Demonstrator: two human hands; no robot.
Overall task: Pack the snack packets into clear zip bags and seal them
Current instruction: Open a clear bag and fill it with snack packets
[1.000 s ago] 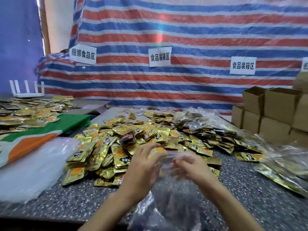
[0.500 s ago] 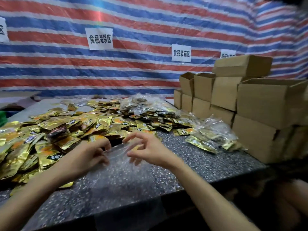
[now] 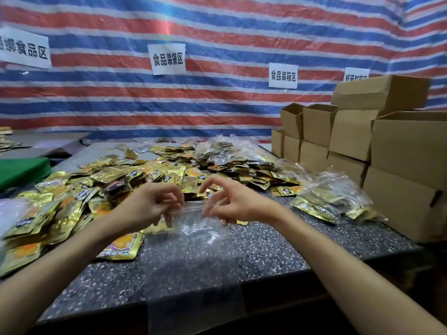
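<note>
Pinching the rim of the clear zip bag (image 3: 193, 235), left hand (image 3: 147, 209) and right hand (image 3: 234, 204) show curled fingers, apparently parting the mouth. Bag, raised a second ago, now lies empty on the table (image 3: 266, 250) beside the snack packets (image 3: 150, 175); filling pending.

The snack packets (image 3: 150, 175) are glossy gold foil, creased and glinting. The zip bag (image 3: 193, 228) is thin clear plastic, wrinkled and shiny. The bench (image 3: 266, 250) top looks like dark speckled stone, smooth with a dull sheen. The boxes (image 3: 406, 151) are matt brown cardboard. The striped tarp (image 3: 217, 30) is woven plastic, faintly glossy, and its signs (image 3: 167, 59) are matt white paper.
</note>
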